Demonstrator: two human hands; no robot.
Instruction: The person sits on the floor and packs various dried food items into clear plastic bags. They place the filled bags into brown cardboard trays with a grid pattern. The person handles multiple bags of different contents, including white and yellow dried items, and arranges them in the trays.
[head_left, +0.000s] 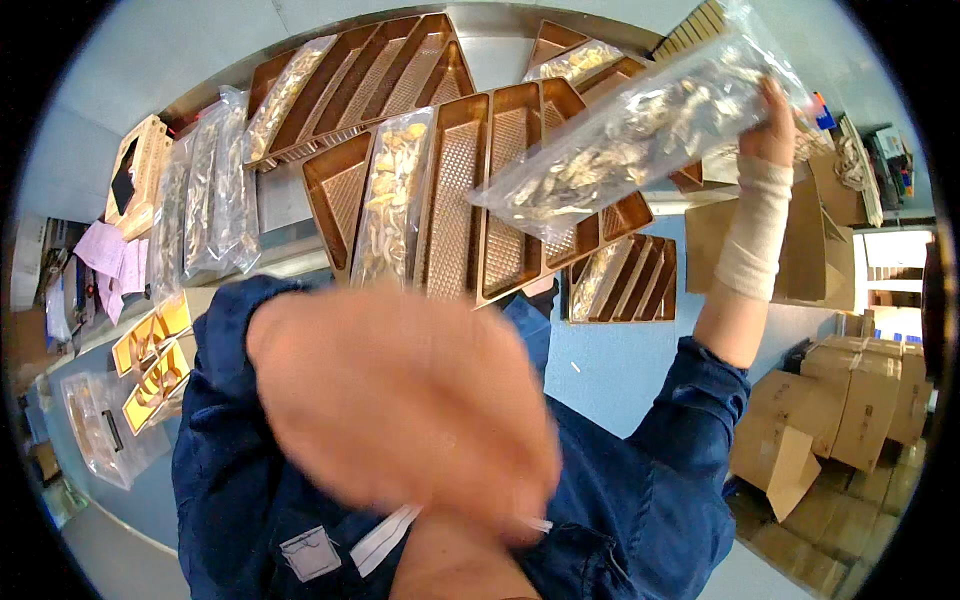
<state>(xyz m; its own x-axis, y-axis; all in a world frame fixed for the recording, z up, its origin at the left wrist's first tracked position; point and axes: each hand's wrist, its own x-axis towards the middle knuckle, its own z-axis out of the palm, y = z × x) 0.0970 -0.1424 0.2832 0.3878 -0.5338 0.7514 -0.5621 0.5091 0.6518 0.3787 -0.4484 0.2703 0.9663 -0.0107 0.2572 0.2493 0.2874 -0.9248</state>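
Observation:
My right hand (772, 124), with a beige band round the wrist, grips one end of a clear plastic bag of dried mushrooms (630, 154). The bag slants over the right part of a brown plastic compartment tray (454, 187). In a left compartment of that tray lies another clear bag with yellow and white dried pieces (394, 187). Close to the camera, a large blur of bare skin that appears to be my left hand or forearm (405, 397) covers the middle of the view. Its fingers cannot be made out, and it hides the tray's near edge.
More brown trays stand behind (375, 71) and lower down (637, 281). Several filled bags (210, 187) lie left, near a phone (125, 176) on a wooden box and pink papers (112, 255). Yellow boxes (157, 360) are lower left; an open carton (765, 247) and stacked cartons (847, 390) stand right.

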